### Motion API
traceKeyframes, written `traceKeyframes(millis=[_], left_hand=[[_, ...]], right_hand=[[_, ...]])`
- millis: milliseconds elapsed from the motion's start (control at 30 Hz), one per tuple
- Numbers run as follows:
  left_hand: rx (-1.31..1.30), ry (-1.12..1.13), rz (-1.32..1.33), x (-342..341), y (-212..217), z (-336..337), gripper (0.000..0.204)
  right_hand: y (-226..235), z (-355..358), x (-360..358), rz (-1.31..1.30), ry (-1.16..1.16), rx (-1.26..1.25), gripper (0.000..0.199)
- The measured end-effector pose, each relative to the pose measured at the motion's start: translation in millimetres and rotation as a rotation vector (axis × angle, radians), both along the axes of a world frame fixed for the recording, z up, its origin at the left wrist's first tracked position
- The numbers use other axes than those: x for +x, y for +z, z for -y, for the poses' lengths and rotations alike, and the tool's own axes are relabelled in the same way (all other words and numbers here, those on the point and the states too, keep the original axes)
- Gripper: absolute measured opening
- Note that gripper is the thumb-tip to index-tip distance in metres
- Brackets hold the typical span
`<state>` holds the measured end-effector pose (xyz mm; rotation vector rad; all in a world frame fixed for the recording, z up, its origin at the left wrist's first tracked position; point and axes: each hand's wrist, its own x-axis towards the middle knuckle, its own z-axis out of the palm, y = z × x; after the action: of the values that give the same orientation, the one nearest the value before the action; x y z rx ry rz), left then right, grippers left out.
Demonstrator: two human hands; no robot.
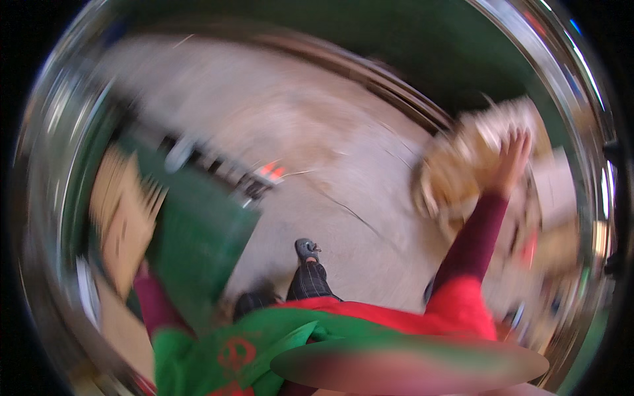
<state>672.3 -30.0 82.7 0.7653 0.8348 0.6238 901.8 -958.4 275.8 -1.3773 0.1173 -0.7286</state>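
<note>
My right hand (512, 162) reaches far out to the right with its fingers stretched, and nothing shows in it. Behind it stands a large brown sack or basket (456, 165), heaped with pale crumpled material; whether the hand touches it I cannot tell. Low on the left is my left hand (143, 269), small and smeared by motion, beside the slotted cardboard pieces (125, 231). Its fingers are not distinct, so any hold on the cardboard cannot be made out. The cardboard lies at the edge of a green tabletop (198, 224).
Blurred metal parts (211, 162) line the green table's far edge, with an orange item (272, 171) at its corner. A thin cord (343, 206) crosses the concrete floor (277, 112). Cardboard boxes (553, 188) stand right of the sack. A low ledge (370, 76) runs along the back.
</note>
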Motion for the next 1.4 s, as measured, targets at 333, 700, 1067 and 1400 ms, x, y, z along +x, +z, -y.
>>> traceKeyframes(millis=[333,700,1067,1400], left_hand=[[-0.264,0.633,0.236,-42,-33,34,0.04],[-0.507,0.425,0.531,-56,-10,27,0.05],[-0.609,0.2,0.746,-91,-8,13,0.04],[-0.586,0.52,0.213,-94,58,-7,0.033]], right_hand=[[-43,-697,-178,0.663,1.246,-1.485,0.08],[32,-767,-113,0.203,1.106,-1.275,0.047],[-51,-659,-196,0.503,1.165,-1.908,0.049],[-147,-782,-202,0.831,0.834,-1.731,0.026]])
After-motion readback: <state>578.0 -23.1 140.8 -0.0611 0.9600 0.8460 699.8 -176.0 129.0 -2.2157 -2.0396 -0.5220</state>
